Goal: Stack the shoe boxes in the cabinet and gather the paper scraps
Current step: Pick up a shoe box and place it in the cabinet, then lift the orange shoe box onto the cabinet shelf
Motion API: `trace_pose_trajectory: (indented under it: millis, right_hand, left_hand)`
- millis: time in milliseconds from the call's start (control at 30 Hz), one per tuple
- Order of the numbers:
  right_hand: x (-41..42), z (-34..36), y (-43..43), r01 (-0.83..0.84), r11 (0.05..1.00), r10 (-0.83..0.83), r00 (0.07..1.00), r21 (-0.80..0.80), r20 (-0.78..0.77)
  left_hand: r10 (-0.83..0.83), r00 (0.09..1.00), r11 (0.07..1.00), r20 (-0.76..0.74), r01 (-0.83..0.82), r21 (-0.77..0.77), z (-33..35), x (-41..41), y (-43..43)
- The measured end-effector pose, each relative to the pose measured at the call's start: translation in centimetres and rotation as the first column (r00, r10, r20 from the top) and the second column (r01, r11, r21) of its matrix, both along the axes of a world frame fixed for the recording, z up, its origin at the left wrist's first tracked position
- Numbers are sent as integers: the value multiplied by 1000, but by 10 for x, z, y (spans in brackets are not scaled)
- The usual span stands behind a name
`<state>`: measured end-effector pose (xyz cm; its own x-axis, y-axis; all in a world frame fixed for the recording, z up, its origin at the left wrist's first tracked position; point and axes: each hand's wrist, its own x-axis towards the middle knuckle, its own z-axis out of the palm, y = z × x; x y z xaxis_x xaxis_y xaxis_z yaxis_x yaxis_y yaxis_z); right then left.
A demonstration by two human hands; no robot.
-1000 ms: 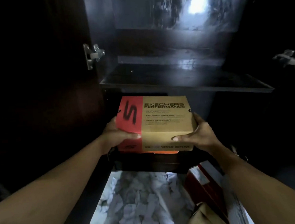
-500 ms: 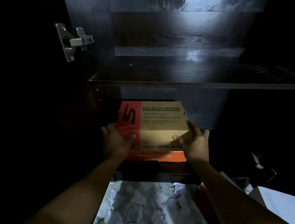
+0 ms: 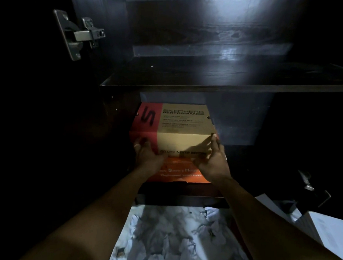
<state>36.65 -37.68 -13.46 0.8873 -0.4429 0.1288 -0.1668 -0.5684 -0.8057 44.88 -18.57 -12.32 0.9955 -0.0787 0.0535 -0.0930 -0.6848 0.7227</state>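
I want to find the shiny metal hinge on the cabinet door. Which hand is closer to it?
Left. The left hand presses the Skechers box at its left front corner, below the hinge. The right hand is at the box's right corner, farther away.

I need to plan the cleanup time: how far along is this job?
Done: an orange box sits in the cabinet. In hand: both hands push the Skechers box onto it. Left: paper scraps on the floor.

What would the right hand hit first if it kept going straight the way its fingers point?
Likely nothing new: the right hand already rests on the front of the Skechers box, so it would just push that box deeper in.
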Motion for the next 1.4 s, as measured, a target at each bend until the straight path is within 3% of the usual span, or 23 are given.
trace_pose_trajectory:
  millis: [233,433,533,600,733,867,900,1000,1133,1267,1400]
  right_hand:
    - [-22,33,-11,-71,997,73,996,40,-42]
    - [-69,92,2,-129,975,97,980,-179,-173]
    - [-114,120,24,-197,942,145,969,-272,-201]
    - [-155,123,44,-167,947,119,976,-274,-184]
    - [-262,81,88,-213,947,164,964,-242,-208]
    - [-365,7,101,-368,891,284,908,-265,-308]
    - [-384,-11,98,-417,869,311,879,-268,-361]
    - [-426,-50,97,-525,850,423,733,-49,-533]
    - [-445,-76,100,-542,838,431,728,-63,-533]
    - [-434,-82,102,-475,877,349,731,-70,-587]
    - [-428,-91,100,-318,947,252,828,-49,-501]
  left_hand:
    - [-78,997,997,-7,78,-9,29,-20,8]
    - [-248,968,965,-33,249,77,77,-88,32]
    - [-246,967,956,-58,252,147,82,-142,53]
    - [-227,972,966,-69,233,109,73,-188,70]
    - [-281,932,939,-227,316,135,20,-288,118]
    - [-88,919,956,-385,187,227,-41,-387,162]
    - [-48,896,942,-442,188,279,-52,-409,170]
    - [72,808,897,-584,204,393,-79,-453,192]
    - [216,677,899,-704,143,414,-96,-474,186]
    - [139,760,917,-634,142,372,-120,-471,189]
    - [-71,861,961,-503,195,198,-120,-454,202]
